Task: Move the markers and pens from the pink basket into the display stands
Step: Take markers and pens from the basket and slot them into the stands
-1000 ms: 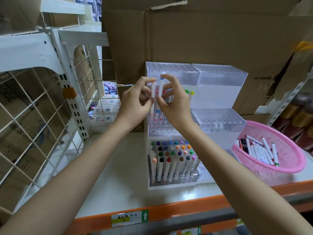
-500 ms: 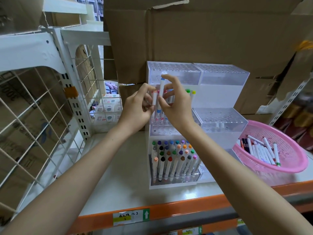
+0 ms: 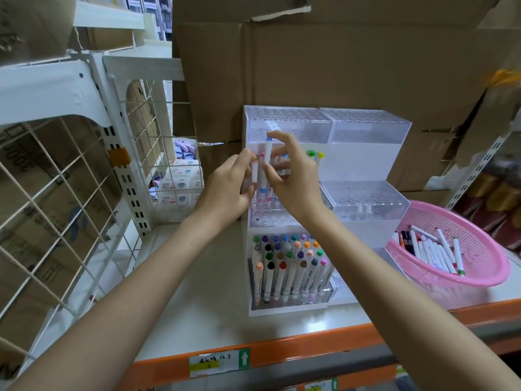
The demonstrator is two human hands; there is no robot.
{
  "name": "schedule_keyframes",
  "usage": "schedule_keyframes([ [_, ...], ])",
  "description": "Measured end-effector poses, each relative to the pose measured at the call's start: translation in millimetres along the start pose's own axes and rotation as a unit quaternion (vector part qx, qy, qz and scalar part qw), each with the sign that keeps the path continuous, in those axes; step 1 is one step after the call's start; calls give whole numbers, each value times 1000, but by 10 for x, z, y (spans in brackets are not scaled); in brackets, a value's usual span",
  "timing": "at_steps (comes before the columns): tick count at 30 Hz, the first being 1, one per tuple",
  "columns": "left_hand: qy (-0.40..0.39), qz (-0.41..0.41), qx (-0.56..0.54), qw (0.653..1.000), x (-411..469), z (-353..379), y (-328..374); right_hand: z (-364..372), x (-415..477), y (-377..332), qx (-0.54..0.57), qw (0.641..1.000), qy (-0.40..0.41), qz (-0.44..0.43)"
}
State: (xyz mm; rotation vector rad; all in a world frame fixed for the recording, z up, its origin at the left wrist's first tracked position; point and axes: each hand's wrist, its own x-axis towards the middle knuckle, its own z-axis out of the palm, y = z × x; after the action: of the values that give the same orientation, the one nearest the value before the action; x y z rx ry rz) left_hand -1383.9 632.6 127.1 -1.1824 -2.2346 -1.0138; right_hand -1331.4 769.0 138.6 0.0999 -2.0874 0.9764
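A white up-arrow shows on the green sticker [image 3: 244, 357] on the orange shelf edge [image 3: 310, 340]; other print is blurred.

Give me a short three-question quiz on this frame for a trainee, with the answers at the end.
1. Which tier of the left stand is packed with rows of markers? A top, B middle, C bottom.
2. True or false: pens lie in the pink basket.
3. Fill in: the taller held marker, upright over the middle tier, has a ___ cap.

Key: 1 C. 2 true. 3 blue.
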Motion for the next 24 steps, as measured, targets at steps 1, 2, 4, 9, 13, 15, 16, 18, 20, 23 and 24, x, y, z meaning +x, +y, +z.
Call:
schedule_keyframes([
  [1, 3, 8, 21, 1000, -5, -4, 7, -4, 0, -6, -1, 1000, -3, 0],
  [2, 8, 17, 43, 999, -9, -10, 12, -8, 2, -9, -3, 1000, -5, 0],
  [4, 16, 33, 80, 996, -15, -29, 13, -19, 11, -6, -9, 1000, -12, -2],
  [9, 31, 54, 138, 989, -18, -94, -18, -38, -11, 56, -43, 997, -63, -4],
  [13, 33, 67, 168, 983, -29, -135, -22, -30, -52, 86, -61, 996, -71, -10],
  [15, 24, 76, 188, 979, -37, -141, -26, -30, -46, 84, -77, 994, -71, -20],
  [16, 20, 82, 198, 977, -42, -144, -31, -30, -41, 86, -86, 993, -74, -23],
  [18, 16, 86, 208, 974, -49, -154, -38, -29, -38, 101, -102, 991, -85, -23],
  [20, 14, 84, 209, 974, -54, -166, -38, -21, -51, 126, -107, 990, -92, -17],
  [23, 8, 80, 216, 973, -59, -169, -25, -23, -78, 140, -114, 989, -89, -29],
  [24, 5, 80, 219, 972, -60, -166, -23, -34, -81, 138, -115, 989, -88, -38],
])
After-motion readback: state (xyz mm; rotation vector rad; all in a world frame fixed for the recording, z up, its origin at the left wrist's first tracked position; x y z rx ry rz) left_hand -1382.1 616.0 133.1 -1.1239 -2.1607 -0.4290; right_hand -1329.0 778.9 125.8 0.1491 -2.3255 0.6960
